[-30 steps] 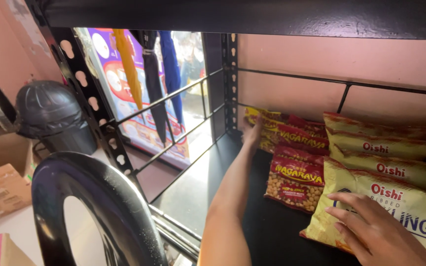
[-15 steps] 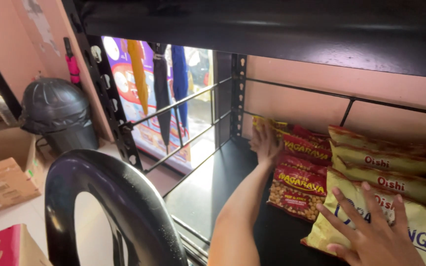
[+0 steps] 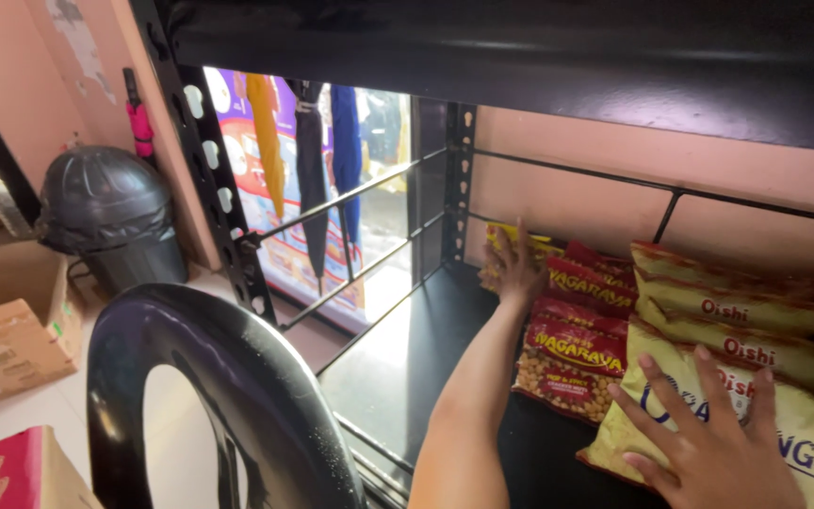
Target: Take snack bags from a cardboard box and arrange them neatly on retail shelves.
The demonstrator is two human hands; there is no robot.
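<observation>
Yellow snack packet at the shelf's back meets the left hand, fingers seemingly curled on it, though the grip is unclear. Beside it lie red nut bags. Right hand presses flat, fingers spread, on a yellow chip bag.

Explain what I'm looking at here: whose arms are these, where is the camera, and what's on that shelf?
The camera sits on a person's head, looking down at their own bare hands. Both reach into a black metal shelf. The left hand touches a yellow snack packet at the back. The right hand lies flat, fingers spread, on a large yellow snack bag. Between them are red nut packets. Neither hand grips anything. A black chair back fills the foreground.
</observation>
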